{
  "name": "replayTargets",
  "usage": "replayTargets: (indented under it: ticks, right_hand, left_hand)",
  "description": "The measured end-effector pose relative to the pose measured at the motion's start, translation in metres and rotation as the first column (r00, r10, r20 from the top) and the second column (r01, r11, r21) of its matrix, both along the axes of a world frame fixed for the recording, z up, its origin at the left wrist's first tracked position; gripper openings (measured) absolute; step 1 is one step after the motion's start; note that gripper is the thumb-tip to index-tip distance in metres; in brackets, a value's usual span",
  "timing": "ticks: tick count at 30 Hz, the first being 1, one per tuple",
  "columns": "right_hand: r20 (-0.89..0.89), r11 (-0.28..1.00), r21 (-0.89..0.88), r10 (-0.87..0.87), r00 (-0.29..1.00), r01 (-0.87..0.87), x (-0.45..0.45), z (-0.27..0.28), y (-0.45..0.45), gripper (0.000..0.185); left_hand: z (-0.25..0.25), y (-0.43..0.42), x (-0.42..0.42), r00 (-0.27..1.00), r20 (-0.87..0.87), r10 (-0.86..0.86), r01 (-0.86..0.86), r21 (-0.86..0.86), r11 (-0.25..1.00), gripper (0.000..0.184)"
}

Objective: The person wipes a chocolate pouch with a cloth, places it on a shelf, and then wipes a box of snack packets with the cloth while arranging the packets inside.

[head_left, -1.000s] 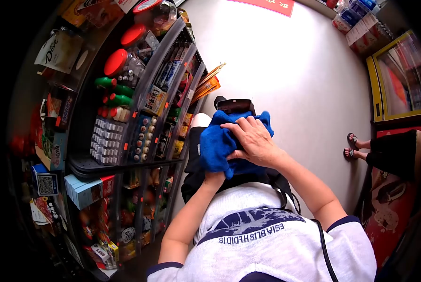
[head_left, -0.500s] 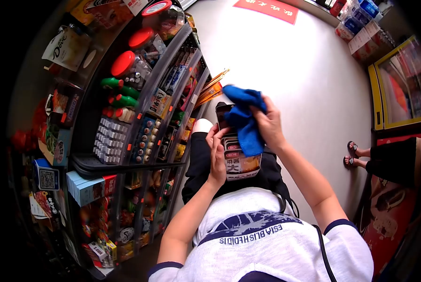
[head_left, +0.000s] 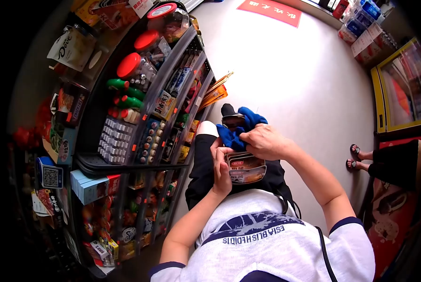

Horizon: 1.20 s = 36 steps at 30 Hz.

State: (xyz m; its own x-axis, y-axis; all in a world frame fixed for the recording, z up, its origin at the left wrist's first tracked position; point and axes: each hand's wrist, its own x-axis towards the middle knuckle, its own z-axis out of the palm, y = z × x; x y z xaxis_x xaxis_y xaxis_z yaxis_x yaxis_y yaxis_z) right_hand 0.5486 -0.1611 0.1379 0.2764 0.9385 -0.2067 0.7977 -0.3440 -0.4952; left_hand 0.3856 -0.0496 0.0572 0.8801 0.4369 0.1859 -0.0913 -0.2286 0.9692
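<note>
Head view, relayed to me at a distance: nearest the lens is the wearer's white shirt point(head_left: 290, 237) with its navy print, then black trousers point(head_left: 200, 160), and over that lap I see both hands meet at a printed pack point(head_left: 246, 170). The left hand point(head_left: 222, 170) lies along the pack's left side, fingers straight and close together, which I read as bracing; whether it truly grips, I cannot tell. The right hand point(head_left: 267, 142), fingers curled, pinches a bunched blue cloth point(head_left: 230, 136) at the pack's far part, the bunching apparently giving the fingertips a firm fold to press with. Beyond the left arm, a tiered rack point(head_left: 90, 165) carries goods in rows between clear dividers, likely so each sort stays apart and in sight; red-lidded jars point(head_left: 128, 65) stand along it. Across the pale floor point(head_left: 314, 94), another person's sandalled feet point(head_left: 355, 155) are near a yellow-framed cabinet point(head_left: 378, 104); farthest off lies a red mat point(head_left: 269, 11).
</note>
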Motion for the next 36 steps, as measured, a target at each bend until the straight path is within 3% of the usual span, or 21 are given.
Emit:
replayTargets:
  ticks: [3,4,6,7,8,10,13,14,16,17,18,20,21,22,24,27,31,32,34,35,36]
  right_hand:
    - [-0.004,0.992,0.127,0.000,1.000,0.001,0.008,-0.004,-0.011,0.018]
    - [-0.265,0.985,0.117,-0.095,0.960,0.130,0.013,-0.002,-0.014,0.019]
    - [-0.705,0.937,-0.003,-0.251,0.664,0.351,0.025,0.005,-0.025,0.024]
    - [-0.867,0.876,0.145,-0.112,0.486,0.460,0.034,-0.016,-0.034,0.030]
    - [-0.965,0.821,0.154,0.006,0.263,0.549,0.038,-0.006,-0.042,0.028]
    - [-0.970,0.655,0.199,0.026,0.241,0.729,0.048,-0.002,-0.059,0.031]
    - [-0.890,0.346,0.430,0.005,0.456,0.834,0.037,0.038,-0.050,0.040]
    - [-0.847,0.312,0.502,-0.012,0.532,0.806,0.035,0.041,-0.048,0.040]
    - [-0.709,0.352,0.630,-0.103,0.697,0.692,0.026,0.030,-0.037,0.044]
    - [-0.374,0.497,0.746,-0.236,0.897,0.443,0.024,0.028,-0.029,0.051]
    - [-0.103,0.656,0.718,-0.232,0.967,0.234,0.019,0.022,-0.023,0.052]
    - [0.138,0.897,0.442,-0.043,0.990,-0.023,0.007,-0.003,-0.010,0.033]
    - [0.230,0.934,0.338,0.041,0.972,-0.119,0.006,-0.023,-0.005,0.027]
    - [0.281,0.891,0.428,0.026,0.959,-0.150,0.005,-0.019,0.002,0.026]
    - [0.106,0.983,0.155,0.082,0.991,-0.098,0.004,-0.007,0.001,0.030]
    - [0.143,0.998,0.030,0.042,0.989,-0.046,0.001,0.003,0.000,0.036]
    - [0.160,0.986,0.164,-0.066,0.985,0.039,0.003,-0.008,-0.011,0.038]
    - [-0.037,0.978,0.141,-0.152,0.988,0.156,0.009,-0.010,-0.016,0.037]
    - [-0.413,0.931,0.025,-0.323,0.852,0.365,0.025,-0.008,-0.025,0.037]
    - [-0.738,0.858,0.011,-0.340,0.583,0.514,0.032,-0.008,-0.033,0.036]
    - [-0.866,0.735,0.052,-0.304,0.398,0.676,0.036,-0.006,-0.042,0.036]
  left_hand:
    - [0.009,-0.002,-0.001,0.999,0.030,-0.012,0.010,0.047,0.999,0.081]
    - [0.015,-0.003,0.001,0.999,0.037,-0.022,0.020,0.065,0.998,0.080]
    - [0.021,-0.005,0.004,0.998,0.053,-0.042,0.037,0.099,0.994,0.079]
    - [0.016,-0.004,0.003,0.998,0.053,-0.045,0.040,0.096,0.995,0.079]
    - [0.017,-0.003,0.003,0.998,0.048,-0.035,0.030,0.095,0.995,0.079]
    - [0.019,0.000,0.005,0.999,0.041,-0.011,0.007,0.095,0.995,0.080]
    - [0.018,0.004,0.004,0.997,0.065,-0.032,0.024,0.125,0.992,0.079]
    - [0.019,0.007,0.005,0.996,0.066,-0.053,0.042,0.148,0.988,0.079]
    - [0.020,0.014,0.009,0.991,0.068,-0.116,0.095,0.256,0.962,0.077]
    - [0.025,0.017,0.010,0.984,0.059,-0.166,0.144,0.275,0.951,0.076]
    - [0.028,0.019,0.011,0.976,0.050,-0.214,0.190,0.293,0.937,0.076]
    - [0.030,0.015,0.010,0.980,0.066,-0.187,0.154,0.339,0.928,0.075]
    - [0.029,0.018,0.008,0.978,0.042,-0.204,0.177,0.349,0.920,0.075]
    - [0.029,0.021,0.008,0.975,0.018,-0.221,0.200,0.360,0.911,0.075]
    - [0.030,0.022,0.007,0.976,0.052,-0.213,0.182,0.348,0.920,0.075]
    - [0.030,0.016,0.005,0.978,0.085,-0.189,0.147,0.364,0.920,0.075]
    - [0.028,0.013,0.006,0.982,0.053,-0.182,0.153,0.347,0.925,0.079]
    - [0.030,0.012,0.007,0.980,0.062,-0.187,0.155,0.348,0.925,0.079]
    - [0.033,0.011,0.007,0.977,0.070,-0.202,0.165,0.356,0.920,0.078]
    - [0.034,0.011,0.007,0.975,0.070,-0.211,0.172,0.365,0.915,0.078]
    - [0.034,0.012,0.008,0.973,0.070,-0.220,0.179,0.375,0.910,0.078]
